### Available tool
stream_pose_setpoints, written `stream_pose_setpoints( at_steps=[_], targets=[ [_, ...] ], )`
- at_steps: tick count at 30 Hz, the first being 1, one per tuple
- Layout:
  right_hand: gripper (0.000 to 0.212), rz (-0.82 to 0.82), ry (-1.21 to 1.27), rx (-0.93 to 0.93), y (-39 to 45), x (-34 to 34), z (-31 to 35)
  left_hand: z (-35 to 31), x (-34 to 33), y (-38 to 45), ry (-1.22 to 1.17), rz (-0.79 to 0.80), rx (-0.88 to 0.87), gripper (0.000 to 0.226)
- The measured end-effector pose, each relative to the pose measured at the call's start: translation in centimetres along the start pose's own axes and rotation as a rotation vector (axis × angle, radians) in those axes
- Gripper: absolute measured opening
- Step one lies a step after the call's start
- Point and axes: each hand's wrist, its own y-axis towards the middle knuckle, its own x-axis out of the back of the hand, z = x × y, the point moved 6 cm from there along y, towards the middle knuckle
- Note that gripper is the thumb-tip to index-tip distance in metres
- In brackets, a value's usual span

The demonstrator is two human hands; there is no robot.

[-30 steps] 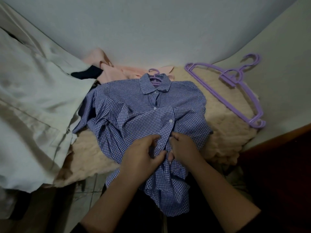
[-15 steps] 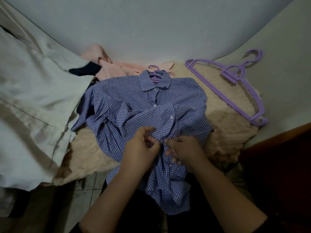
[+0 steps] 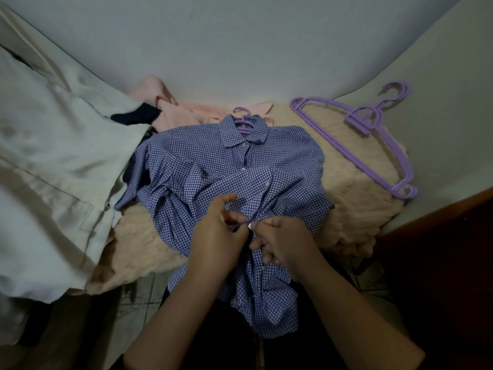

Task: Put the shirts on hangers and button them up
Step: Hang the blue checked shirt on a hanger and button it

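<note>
At the centre of the frame, a blue checked shirt [image 3: 213, 166] was laid on a fleecy peach blanket [image 3: 354, 209], already mounted on a purple hanger [image 3: 242, 121] whose hook showed above the collar. The upper buttons appeared fastened; lower ones seemingly remained. A small button [image 3: 250, 225] at mid-placket was pinched by the right hand [image 3: 282, 244], while the facing edge was gripped by the left hand [image 3: 216, 233]. Spare hangers [image 3: 373, 145] were seen at upper right, a pink garment [image 3: 186, 110] behind.
</note>
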Motion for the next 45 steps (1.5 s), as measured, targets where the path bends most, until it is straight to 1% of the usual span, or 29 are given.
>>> stream_pose_setpoints(
  at_steps=[4, 6, 10, 14, 17, 19, 23, 26, 29, 31, 34, 37, 38, 41, 43, 45],
  targets=[
    [0.021, -0.016, 0.0, 0.02, 0.4, 0.2, 0.0, -0.1, 0.0, -0.1, -0.055, 0.033, 0.014, 0.046],
    [0.019, -0.016, 0.005, 0.016, 0.6, 0.3, -0.2, 0.0, 0.0, -0.1, -0.103, 0.047, 0.033, 0.041],
    [0.024, -0.017, -0.018, 0.04, 0.9, 0.3, -0.5, 0.4, 0.0, 0.2, -0.145, 0.084, 0.053, 0.034],
    [0.026, -0.002, 0.016, 0.069, 1.0, 0.1, -0.6, 0.6, -0.3, 0.5, -0.162, 0.134, 0.045, 0.038],
    [0.025, 0.011, 0.079, 0.041, 1.0, -0.2, -0.9, 1.0, -0.6, 0.6, -0.229, 0.163, 0.045, 0.043],
    [0.024, 0.004, 0.093, 0.034, 1.0, -0.3, -1.0, 1.1, -0.6, 0.6, -0.24, 0.138, 0.031, 0.042],
    [0.019, -0.057, 0.141, 0.022, 1.1, 0.0, -1.1, 0.8, -0.6, 0.3, -0.204, 0.023, -0.025, 0.039],
    [0.026, -0.079, 0.096, 0.09, 0.8, 0.2, -0.5, 0.5, -0.9, -0.1, -0.181, -0.007, -0.097, 0.04],
    [0.024, -0.111, 0.037, 0.152, 0.6, 0.2, -0.2, 0.5, -1.2, -0.4, -0.193, -0.016, -0.12, 0.036],
    [0.027, -0.145, 0.061, 0.121, 1.0, 0.4, -0.7, 1.0, -1.3, -0.3, -0.242, -0.016, -0.064, 0.029],
    [0.026, -0.143, 0.111, 0.076, 1.5, 0.4, -1.3, 1.8, -1.5, 0.0, -0.358, 0.026, 0.045, 0.021],
    [0.029, -0.127, 0.063, 0.104, 1.7, 0.3, -1.5, 2.4, -1.7, 0.6, -0.425, 0.106, 0.174, 0.015],
    [0.029, -0.118, 0.046, 0.132, 1.8, 0.2, -1.4, 2.7, -1.9, 0.9, -0.482, 0.146, 0.242, 0.013],
    [0.026, -0.082, -0.048, 0.221, 2.3, 0.1, -1.0, 3.0, -3.0, 1.5, -0.807, 0.314, 0.485, 0.011],
    [0.027, -0.081, -0.102, 0.254, 3.0, 0.2, -0.7, 3.0, -3.3, 2.2, -0.819, 0.359, 0.518, 0.011],
    [0.026, -0.112, -0.159, 0.277, 4.0, 0.8, -0.2, 3.4, -3.4, 3.0, -0.728, 0.325, 0.488, 0.012]
  ],
)
